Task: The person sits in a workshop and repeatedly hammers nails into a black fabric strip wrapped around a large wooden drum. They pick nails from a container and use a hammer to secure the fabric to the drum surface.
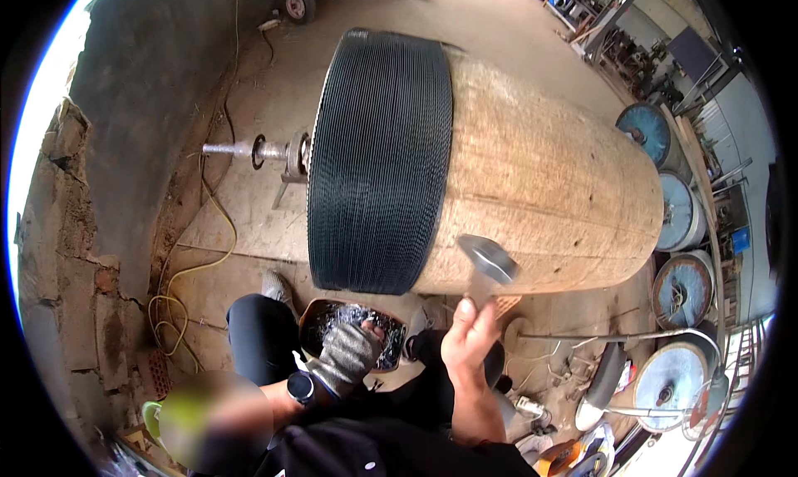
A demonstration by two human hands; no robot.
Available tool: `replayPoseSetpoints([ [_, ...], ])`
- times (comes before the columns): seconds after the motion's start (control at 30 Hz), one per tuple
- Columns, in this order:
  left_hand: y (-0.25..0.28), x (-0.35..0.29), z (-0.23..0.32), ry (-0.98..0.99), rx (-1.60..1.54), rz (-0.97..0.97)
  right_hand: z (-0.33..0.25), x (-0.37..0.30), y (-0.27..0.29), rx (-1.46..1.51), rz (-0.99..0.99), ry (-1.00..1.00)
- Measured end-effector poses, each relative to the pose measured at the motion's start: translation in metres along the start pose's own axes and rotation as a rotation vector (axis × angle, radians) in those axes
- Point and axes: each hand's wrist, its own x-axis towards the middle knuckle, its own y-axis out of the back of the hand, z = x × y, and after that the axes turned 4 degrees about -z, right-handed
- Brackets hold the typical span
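Right hand (467, 342): bare, fingers shut round hammer with shiny silver metal head (497, 263). Hammer up by low edge of big round tan wooden roller (553, 169); cannot tell if they touch. Black band of thin ridges (378, 161) goes round roller's left part. Left hand (351, 350), in grey knit glove (339, 363): fingers curled, over brown tub (305, 328) of small shiny bits (331, 318). Cannot tell if it holds any.

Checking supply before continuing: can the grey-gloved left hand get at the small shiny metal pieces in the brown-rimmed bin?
Probably yes: the left hand is over the bin, whose top is open, and nothing visible blocks it from the metal pieces.
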Motion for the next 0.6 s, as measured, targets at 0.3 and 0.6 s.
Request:
replayPoseSetpoints([
  [0.3,0.053,0.057,-0.038,-0.023,-0.405,0.276,-0.005,0.003,0.001,-0.025,-0.11,-0.138],
  [0.6,0.092,0.155,-0.126,-0.144,-0.029,0.693,-0.005,0.006,-0.002,-0.156,-0.162,-0.118],
])
